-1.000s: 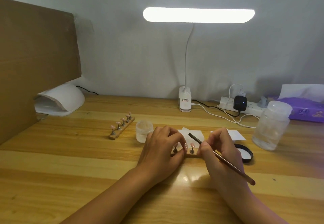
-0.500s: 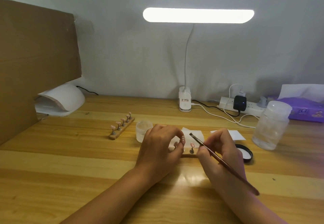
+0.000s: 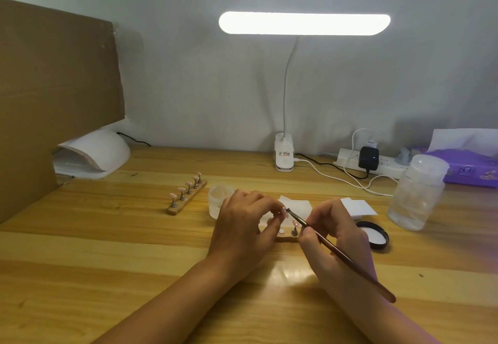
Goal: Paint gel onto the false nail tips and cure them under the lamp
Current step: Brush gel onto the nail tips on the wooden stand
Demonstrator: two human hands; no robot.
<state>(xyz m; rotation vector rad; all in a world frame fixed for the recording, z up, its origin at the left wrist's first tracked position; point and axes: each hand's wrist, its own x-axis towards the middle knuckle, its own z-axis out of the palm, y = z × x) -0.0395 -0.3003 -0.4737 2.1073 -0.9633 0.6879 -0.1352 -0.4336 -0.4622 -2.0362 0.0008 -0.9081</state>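
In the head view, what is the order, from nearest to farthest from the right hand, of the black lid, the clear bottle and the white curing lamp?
1. The black lid: just right of the right hand.
2. The clear bottle: farther right, toward the back.
3. The white curing lamp: far left, at the back.

Bar-shaped desk lamp [image 3: 304,23] at top centre, blown out to white, supplies the light; the wall [image 3: 188,87] around it is dim and grey. A soft glare patch lies on the table [image 3: 107,263] below it. Wide-angle distortion bows the edges; fine detail is soft.
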